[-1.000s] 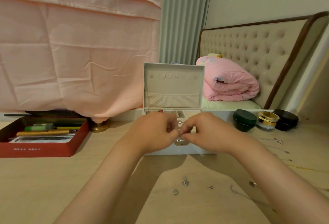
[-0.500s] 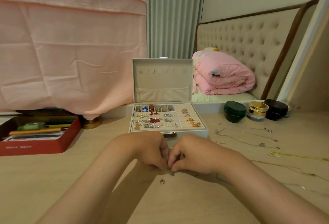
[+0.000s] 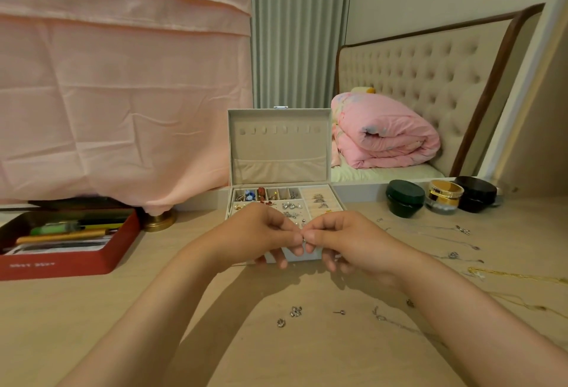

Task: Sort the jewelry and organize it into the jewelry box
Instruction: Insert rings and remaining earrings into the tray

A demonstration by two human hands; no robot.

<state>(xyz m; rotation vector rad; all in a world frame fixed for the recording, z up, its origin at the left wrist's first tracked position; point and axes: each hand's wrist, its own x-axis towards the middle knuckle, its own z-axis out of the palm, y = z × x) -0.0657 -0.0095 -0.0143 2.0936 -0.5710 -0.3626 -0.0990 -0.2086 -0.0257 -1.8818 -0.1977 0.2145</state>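
Observation:
A white jewelry box (image 3: 278, 147) stands open on the table, lid upright, its compartments holding several small pieces. My left hand (image 3: 261, 234) and my right hand (image 3: 341, 240) meet in front of the box's front edge, fingertips pinched together on a tiny silver piece (image 3: 303, 240). They hide the box's front wall and latch. Loose silver earrings (image 3: 295, 312) and a stud (image 3: 339, 312) lie on the table below my hands. Thin chains (image 3: 430, 233) trail across the table at the right.
A red tin (image 3: 61, 263) with pens sits at the left. A brass base (image 3: 159, 220) stands under the pink cloth. A green jar (image 3: 405, 198), a gold-rimmed jar (image 3: 444, 196) and a black jar (image 3: 476, 193) line the back right. A gold chain (image 3: 516, 276) lies far right.
Both hands went down to the table in front of the box, then rose again to the box's front edge, still pinched together on a small piece.

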